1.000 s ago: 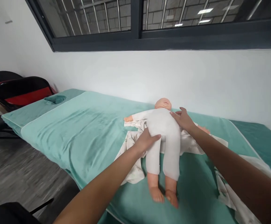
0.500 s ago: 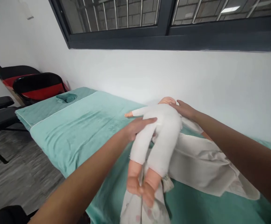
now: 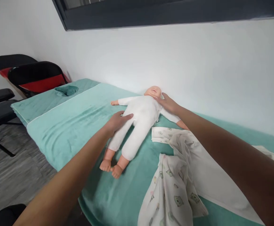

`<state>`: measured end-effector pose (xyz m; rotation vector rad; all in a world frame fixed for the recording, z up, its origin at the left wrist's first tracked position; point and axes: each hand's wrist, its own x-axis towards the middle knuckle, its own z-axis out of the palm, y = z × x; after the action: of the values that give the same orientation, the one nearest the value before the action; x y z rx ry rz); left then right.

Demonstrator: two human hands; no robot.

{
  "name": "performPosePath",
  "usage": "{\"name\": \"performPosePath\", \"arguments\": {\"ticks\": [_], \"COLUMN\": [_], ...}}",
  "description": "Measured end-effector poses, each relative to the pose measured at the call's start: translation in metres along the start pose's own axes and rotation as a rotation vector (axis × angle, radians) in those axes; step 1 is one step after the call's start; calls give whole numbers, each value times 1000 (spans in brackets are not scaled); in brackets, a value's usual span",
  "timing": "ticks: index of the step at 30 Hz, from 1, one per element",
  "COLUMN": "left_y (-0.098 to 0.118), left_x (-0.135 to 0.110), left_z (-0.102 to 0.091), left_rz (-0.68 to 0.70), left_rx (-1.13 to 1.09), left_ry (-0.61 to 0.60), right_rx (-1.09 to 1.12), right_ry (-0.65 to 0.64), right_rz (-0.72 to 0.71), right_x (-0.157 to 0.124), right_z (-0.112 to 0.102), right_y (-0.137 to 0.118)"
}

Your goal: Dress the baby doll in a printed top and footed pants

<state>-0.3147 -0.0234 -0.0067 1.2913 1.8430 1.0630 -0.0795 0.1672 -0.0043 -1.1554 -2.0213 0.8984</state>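
Observation:
A baby doll (image 3: 140,110) in a white cloth body lies face up on the green bed cover (image 3: 85,116), its head by the wall and its bare feet toward me. My left hand (image 3: 118,121) grips the doll at the hip, thumb on top and the other fingers partly hidden beside or beneath it. My right hand (image 3: 168,103) holds the doll at the neck and shoulder, some fingers hidden behind the head. Right of the doll's legs, a white baby garment (image 3: 172,185) with a green bear print lies spread and rumpled, partly covered by my right forearm.
Behind the bed rises a white wall (image 3: 118,56) with a dark window frame (image 3: 137,14). Black and red chairs (image 3: 38,78) stand past the bed's left end. A face hole (image 3: 66,90) shows in the cover there. Grey floor (image 3: 30,166) lies at left.
Both my hands have shifted the doll leftward off the garment and laid it flat on the cover. More of the garment's print now shows. The view has tilted down.

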Motion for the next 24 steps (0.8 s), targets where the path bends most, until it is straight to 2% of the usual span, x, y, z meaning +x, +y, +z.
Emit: {"name": "performPosePath", "arguments": {"ticks": [3,4,5,7,9,11,13,15,18,20,22,24], "left_y": [4,8,11,15,15,14,17,26,50,67,80,88], "left_x": [-49,-72,-96,-142,-176,-195,-204,-210,-219,-226,-233,-239], "left_z": [12,18,26,45,68,90,105,111,109,106,104,102], "left_rz": [254,353,393,336,322,338,410,573,889,1056,1178,1216], "left_rx": [206,248,248,210,236,317,368,387,456,538,629,737], "left_ry": [295,296,199,-96,-331,-395,-359,-296,-187,-180,-236,-231], "right_rx": [-282,-413,-462,-541,-599,-655,-703,-741,-794,-821,-810,-777], "right_ry": [-2,-7,-1,-42,-95,-148,-194,-250,-358,-365,-367,-290], "right_rz": [133,178,197,200,176,134,74,-43,-340,-469,-505,-390], "right_x": [-29,-45,-64,-104,-143,-175,-203,-230,-279,-316,-349,-374], "right_z": [-35,-50,-66,-93,-112,-120,-121,-118,-112,-112,-116,-125], "right_y": [36,47,57,69,72,64,44,11,-54,-97,-128,-144]}}
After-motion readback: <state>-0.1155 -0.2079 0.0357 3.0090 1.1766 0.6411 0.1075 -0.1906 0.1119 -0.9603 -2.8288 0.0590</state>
